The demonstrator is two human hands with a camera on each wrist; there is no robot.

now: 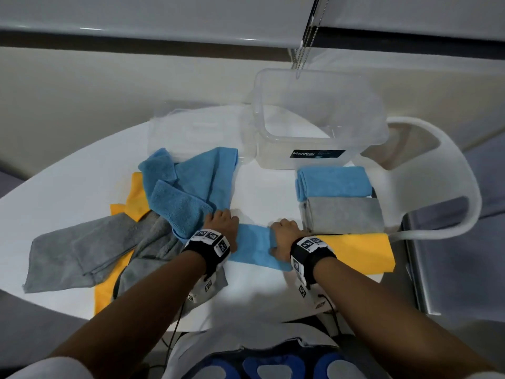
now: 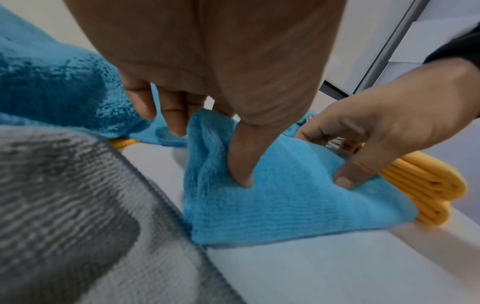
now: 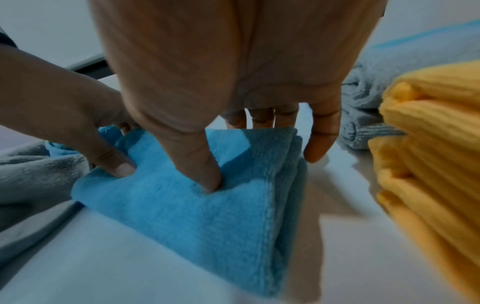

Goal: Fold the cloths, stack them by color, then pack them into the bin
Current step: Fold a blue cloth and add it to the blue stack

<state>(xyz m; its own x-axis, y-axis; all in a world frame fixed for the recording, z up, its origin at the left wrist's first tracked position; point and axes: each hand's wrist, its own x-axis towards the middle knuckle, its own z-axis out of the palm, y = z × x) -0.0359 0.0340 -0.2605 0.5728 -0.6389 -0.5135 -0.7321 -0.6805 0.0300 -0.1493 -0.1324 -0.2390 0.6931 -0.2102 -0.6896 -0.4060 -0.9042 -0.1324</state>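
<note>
**Blue cloth pinned between both hands**

Blue cloth (image 1: 255, 246), partly folded, lies on the white table (image 1: 262, 192), on the near side of the clear bin (image 1: 314, 149). Your left hand (image 1: 221, 224) pinches its left end with thumb and fingers; your right hand (image 1: 285, 236) pinches its right end, just beside the folded yellow stack (image 1: 363, 251).

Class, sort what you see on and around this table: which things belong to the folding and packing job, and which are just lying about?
Belongs to the job:
- small blue cloth pinched by both hands
- folded blue, grey and yellow cloths
- unfolded blue, grey and yellow cloth pile
- clear plastic bin

Lying about:
- clear bin lid
- white chair
- blind's bead chain
</note>
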